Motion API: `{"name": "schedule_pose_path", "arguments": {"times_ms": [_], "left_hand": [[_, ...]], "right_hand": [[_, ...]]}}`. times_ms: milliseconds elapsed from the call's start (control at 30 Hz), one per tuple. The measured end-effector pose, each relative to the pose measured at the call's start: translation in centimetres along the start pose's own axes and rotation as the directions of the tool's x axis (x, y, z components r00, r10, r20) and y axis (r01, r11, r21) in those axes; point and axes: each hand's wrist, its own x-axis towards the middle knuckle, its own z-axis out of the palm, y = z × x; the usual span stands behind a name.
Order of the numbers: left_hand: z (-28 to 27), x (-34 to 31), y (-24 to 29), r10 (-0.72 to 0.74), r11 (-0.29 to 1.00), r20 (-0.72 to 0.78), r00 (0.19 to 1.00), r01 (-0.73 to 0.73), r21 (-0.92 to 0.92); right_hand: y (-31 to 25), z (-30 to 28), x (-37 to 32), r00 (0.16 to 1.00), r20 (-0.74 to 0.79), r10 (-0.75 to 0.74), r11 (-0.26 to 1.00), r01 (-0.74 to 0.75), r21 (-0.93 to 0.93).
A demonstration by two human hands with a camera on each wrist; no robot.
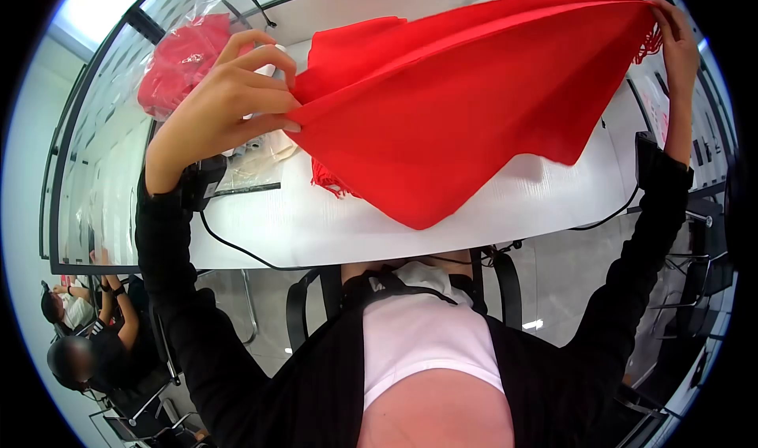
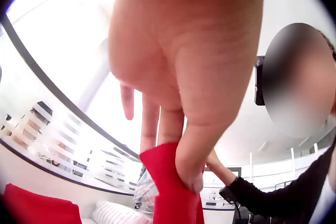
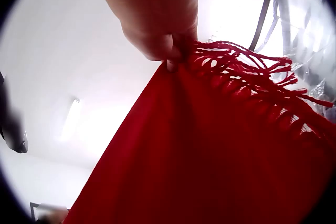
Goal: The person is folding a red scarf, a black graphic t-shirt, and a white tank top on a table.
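L hand [image 1: 237,93] at 10 o'clock, thumb + fingers pinching one edge of the red scarf [image 1: 458,101]; its little finger stands clear of the cloth. R hand [image 1: 675,41] at 2 o'clock — thumb & fingertips gripping a corner, fringe [image 3: 252,82] just beside the grip. Scarf's stretched btwn both, approx 11 to 2 o'clock, over the white table [image 1: 553,203], lower edge drooping to a pt twd 6. Clear plastic bag [image 1: 213,6] w/ red cloth [image 1: 181,57] inside at 10 — near L hand. Two ppl [image 1: 114,357] at 8 o'clock.
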Motion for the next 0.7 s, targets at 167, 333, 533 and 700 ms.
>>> {"name": "schedule_pose_path", "arguments": {"times_ms": [167, 333, 533, 700], "left_hand": [[0.2, -1.1, 0.2, -0.087, 0.996, -0.255, 0.963, 0.085, -0.020], [-1.4, -1.7, -0.3, -0.038, 0.997, -0.182, 0.983, 0.026, -0.067], [-8.2, -3.7, -3.8, -0.091, 0.967, -0.176, 0.980, 0.130, 0.219], [-12.6, -5.0, -7.8, -0.268, 0.859, -0.413, 0.870, 0.410, 0.307]], "right_hand": [[0.3, 0.3, -0.8, 1.000, -0.007, -0.028, 0.999, 0.028, 0.037], [1.1, 0.3, -0.4, 1.000, 0.001, -0.011, 1.000, 0.011, -0.028], [-0.5, -2.4, 4.4, 0.980, -0.162, -0.119, 0.984, 0.095, -0.149], [-7.0, -1.6, 6.6, 0.964, -0.206, -0.166, 0.986, 0.164, -0.027]]}}
